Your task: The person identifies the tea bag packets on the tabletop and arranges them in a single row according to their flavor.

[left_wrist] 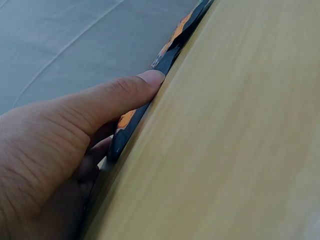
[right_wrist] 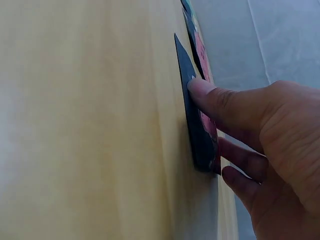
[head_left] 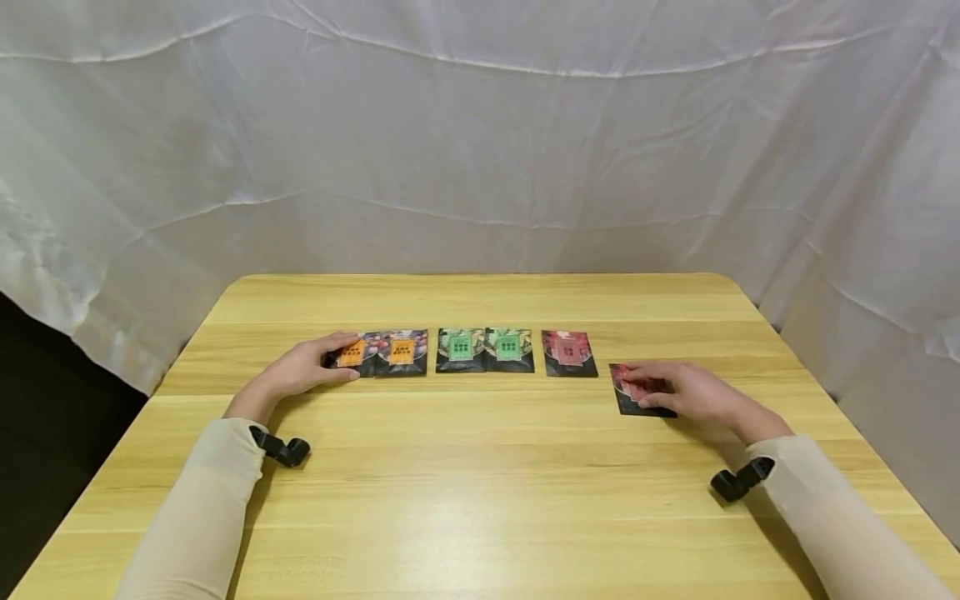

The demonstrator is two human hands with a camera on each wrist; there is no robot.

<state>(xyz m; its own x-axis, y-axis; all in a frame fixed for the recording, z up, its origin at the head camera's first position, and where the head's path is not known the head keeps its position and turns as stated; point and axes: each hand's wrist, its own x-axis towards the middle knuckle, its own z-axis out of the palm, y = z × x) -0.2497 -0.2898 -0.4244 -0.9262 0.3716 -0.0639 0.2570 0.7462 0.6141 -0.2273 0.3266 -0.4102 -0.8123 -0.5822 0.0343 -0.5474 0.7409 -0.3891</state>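
Observation:
My left hand (head_left: 303, 367) is at the left end of a row of flat sachets, its thumb at the near edge and a finger at the far edge of an orange-labelled sachet (head_left: 351, 355). The left wrist view shows the thumb pressed to that sachet's dark edge (left_wrist: 132, 132). Beside it lies a second orange-labelled sachet (head_left: 402, 353). On the right, my right hand (head_left: 693, 392) grips a red-labelled sachet (head_left: 628, 398) between thumb and fingers. In the right wrist view this sachet (right_wrist: 187, 102) stands close over the wood, slightly nearer me than the row.
Two green-labelled sachets (head_left: 461, 351) lie side by side mid-row. Another red-labelled sachet (head_left: 570, 354) lies right of them, just left of the held one. The wooden table (head_left: 465, 483) ends at the back before a white cloth (head_left: 480, 167). Small black cameras sit on both wrists.

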